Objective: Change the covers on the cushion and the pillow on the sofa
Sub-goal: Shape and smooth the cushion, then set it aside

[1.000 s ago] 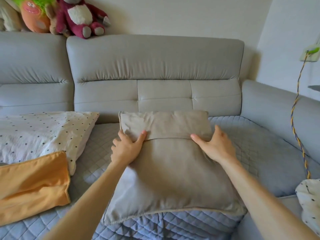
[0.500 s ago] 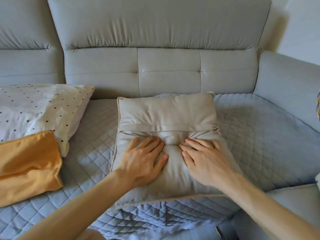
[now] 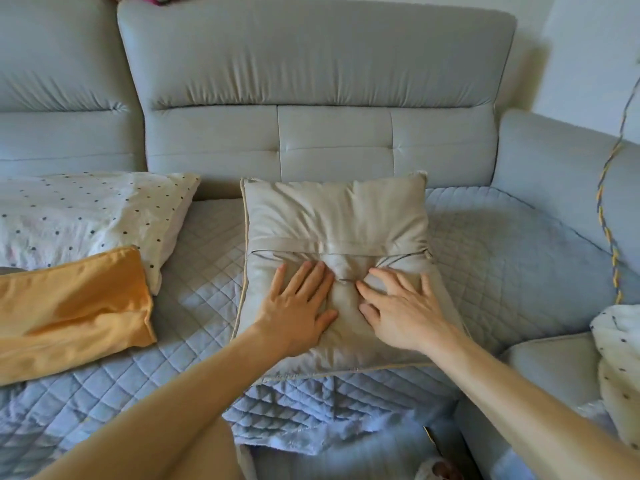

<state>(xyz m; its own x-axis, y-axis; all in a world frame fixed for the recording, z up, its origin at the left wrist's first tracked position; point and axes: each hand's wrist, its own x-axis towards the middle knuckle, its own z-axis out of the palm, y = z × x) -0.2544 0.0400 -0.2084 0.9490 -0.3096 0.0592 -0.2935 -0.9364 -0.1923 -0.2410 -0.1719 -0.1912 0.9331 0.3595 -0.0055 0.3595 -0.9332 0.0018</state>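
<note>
Cushion (image 3: 334, 216): frame centre, square, smooth beige fabric, piped edge, creased flap across middle. Lies flat on blue quilted mat (image 3: 502, 244) over grey sofa (image 3: 311, 64).
Left hand (image 3: 298, 313): fingers straight, flat on cushion below flap, grasps nothing.
Right hand (image 3: 401, 317): fingers spread, lightly bent, pressing alongside, grasps nothing.
Left of frame: crinkled dotted pillow (image 3: 86, 209); orange cover (image 3: 69, 306) against its near edge.
Lower right: dotted cloth (image 3: 620, 358).
Right edge: braided cord (image 3: 606, 220).
</note>
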